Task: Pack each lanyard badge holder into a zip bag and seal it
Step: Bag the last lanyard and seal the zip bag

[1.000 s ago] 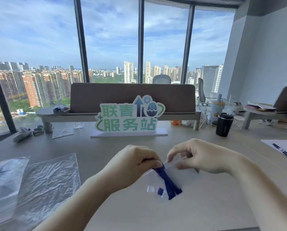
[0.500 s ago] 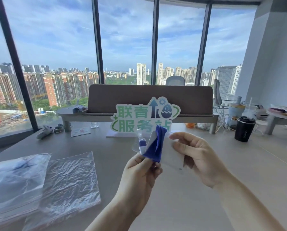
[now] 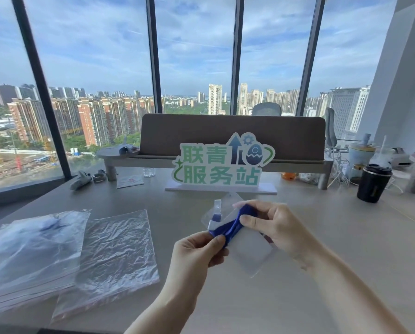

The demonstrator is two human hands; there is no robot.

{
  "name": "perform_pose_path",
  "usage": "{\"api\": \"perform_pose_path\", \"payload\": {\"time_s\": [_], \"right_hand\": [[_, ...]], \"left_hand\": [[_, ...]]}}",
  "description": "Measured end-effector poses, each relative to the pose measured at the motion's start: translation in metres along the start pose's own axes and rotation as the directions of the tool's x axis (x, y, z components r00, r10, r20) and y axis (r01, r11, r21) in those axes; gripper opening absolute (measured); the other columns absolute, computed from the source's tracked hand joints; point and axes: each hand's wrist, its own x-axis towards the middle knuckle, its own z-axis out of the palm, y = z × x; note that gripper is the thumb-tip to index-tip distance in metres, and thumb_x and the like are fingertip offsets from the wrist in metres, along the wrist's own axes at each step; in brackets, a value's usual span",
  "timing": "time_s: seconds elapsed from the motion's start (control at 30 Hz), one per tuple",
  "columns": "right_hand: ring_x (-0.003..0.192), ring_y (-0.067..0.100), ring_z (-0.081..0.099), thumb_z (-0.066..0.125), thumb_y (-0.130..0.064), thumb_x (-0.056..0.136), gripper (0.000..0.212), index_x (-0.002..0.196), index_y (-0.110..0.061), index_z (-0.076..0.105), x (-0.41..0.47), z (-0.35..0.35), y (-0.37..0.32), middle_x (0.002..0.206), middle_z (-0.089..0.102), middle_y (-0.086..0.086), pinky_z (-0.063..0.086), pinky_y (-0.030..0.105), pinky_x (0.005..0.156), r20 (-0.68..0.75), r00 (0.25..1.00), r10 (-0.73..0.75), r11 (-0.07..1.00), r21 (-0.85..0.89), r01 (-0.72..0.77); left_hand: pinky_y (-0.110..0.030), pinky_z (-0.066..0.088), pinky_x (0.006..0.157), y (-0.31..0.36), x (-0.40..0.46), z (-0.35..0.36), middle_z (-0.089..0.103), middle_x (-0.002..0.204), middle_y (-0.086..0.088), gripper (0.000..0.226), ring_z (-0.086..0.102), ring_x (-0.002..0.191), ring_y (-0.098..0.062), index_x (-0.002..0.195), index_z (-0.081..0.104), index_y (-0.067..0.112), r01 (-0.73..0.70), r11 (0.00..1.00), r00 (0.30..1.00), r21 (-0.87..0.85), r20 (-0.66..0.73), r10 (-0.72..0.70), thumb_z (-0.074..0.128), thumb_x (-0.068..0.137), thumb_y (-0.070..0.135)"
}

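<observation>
Clear flat plastic badge holder [image 3: 247, 247] with bunched dark-blue fabric lanyard [image 3: 230, 225], held above tabletop [image 3: 322, 273] centre: left hand [image 3: 197, 251] and right hand [image 3: 274, 227] fingers pinching lanyard; best folded compactly before bagging in crinkled clear zip bag [image 3: 115, 256] near left edge.

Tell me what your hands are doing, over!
Left hand and right hand pinch blue fabric lanyard on clear plastic badge holder. Not bagged. Clear zip bags lie left. Nothing blocking.

Left hand [image 3: 199, 249], right hand [image 3: 277, 227]: bare, no gloves, rings or watch. Forearms bare, no sleeves in view. Nails short, unpainted.
</observation>
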Motion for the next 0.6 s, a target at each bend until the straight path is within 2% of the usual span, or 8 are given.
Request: {"api": "perform_pose_path", "payload": {"time_s": [0.1,0.17,0.2,0.27,0.33,0.43,0.53,0.6], "right_hand": [[0.072,0.017,0.065,0.064,0.0,0.089,0.01,0.093,-0.004,0.072,0.003,0.013,0.016,0.081,0.072,0.008,0.054,0.027,0.069,0.04,0.999,-0.01,1.0,0.003,0.01],[0.068,0.014,0.065,0.062,0.003,0.089,0.014,0.087,-0.006,0.073,0.003,0.023,0.027,0.077,0.073,0.005,0.053,0.023,0.063,0.031,1.0,0.007,1.0,0.006,-0.007],[0.066,0.013,0.065,0.062,0.003,0.089,0.016,0.087,-0.007,0.073,0.004,0.027,0.032,0.075,0.073,0.003,0.052,0.021,0.061,0.022,1.0,0.021,1.0,0.011,-0.021],[0.065,0.014,0.065,0.062,0.003,0.09,0.016,0.087,-0.008,0.074,0.004,0.033,0.041,0.074,0.073,0.002,0.051,0.021,0.057,0.018,0.998,0.052,0.998,0.028,-0.052],[0.067,0.017,0.065,0.063,0.001,0.089,0.016,0.088,-0.009,0.075,0.005,0.037,0.049,0.076,0.074,0.005,0.05,0.025,0.059,0.014,0.997,0.079,0.996,0.045,-0.079],[0.07,0.02,0.066,0.063,-0.003,0.09,0.014,0.089,-0.01,0.076,0.008,0.042,0.055,0.08,0.075,0.009,0.05,0.031,0.063,0.004,0.994,0.109,0.992,0.069,-0.109],[0.069,0.023,0.066,0.062,-0.002,0.09,0.012,0.091,-0.004,0.074,0.01,0.05,0.059,0.08,0.073,0.013,0.051,0.03,0.06,0.017,0.99,0.138,0.982,0.129,-0.139],[0.069,0.024,0.066,0.061,-0.001,0.09,0.012,0.092,0.001,0.073,0.01,0.055,0.06,0.08,0.072,0.015,0.052,0.03,0.06,0.028,0.989,0.143,0.98,0.135,-0.145]], "left_hand": [[-0.026,0.056,0.065,-0.005,0.001,-0.019,0.071,0.073,-0.012,0.011,0.067,0.066,-0.015,0.087,0.075,0.006,0.057,0.988,0.998,0.147,0.024,-0.061,0.064,0.086,0.005],[-0.027,0.055,0.074,-0.012,0.008,-0.046,0.074,0.083,-0.001,0.011,0.068,0.073,-0.008,0.095,0.073,0.015,0.025,0.904,0.999,0.427,0.026,-0.04,0.067,0.086,0.014],[-0.026,0.054,0.079,-0.014,0.012,-0.066,0.072,0.091,0.009,0.016,0.067,0.079,-0.003,0.1,0.072,0.023,-0.036,0.76,0.999,0.649,0.038,0.015,0.068,0.084,0.02],[-0.023,0.047,0.088,-0.014,0.018,-0.109,0.062,0.112,0.02,0.028,0.061,0.099,-0.001,0.111,0.066,0.033,-0.126,0.348,0.992,0.929,0.111,0.065,0.065,0.083,0.032],[-0.026,0.043,0.095,-0.012,0.019,-0.151,0.053,0.126,0.02,0.041,0.053,0.117,-0.006,0.122,0.06,0.035,-0.093,0.11,0.995,0.99,0.096,-0.015,0.059,0.082,0.042],[-0.03,0.044,0.098,-0.012,0.015,-0.196,0.048,0.13,0.02,0.053,0.045,0.123,-0.008,0.128,0.053,0.04,-0.035,-0.08,0.992,0.996,0.025,-0.127,0.049,0.078,0.056],[-0.029,0.05,0.083,-0.016,0.017,-0.215,0.055,0.115,0.02,0.035,0.057,0.104,-0.006,0.114,0.061,0.044,-0.064,-0.127,0.993,0.99,0.05,-0.107,0.047,0.085,0.056],[-0.03,0.052,0.073,-0.02,0.022,-0.223,0.058,0.1,0.014,0.021,0.063,0.088,-0.01,0.1,0.068,0.037,-0.075,-0.171,0.996,0.982,0.065,-0.063,0.052,0.089,0.043]]}}
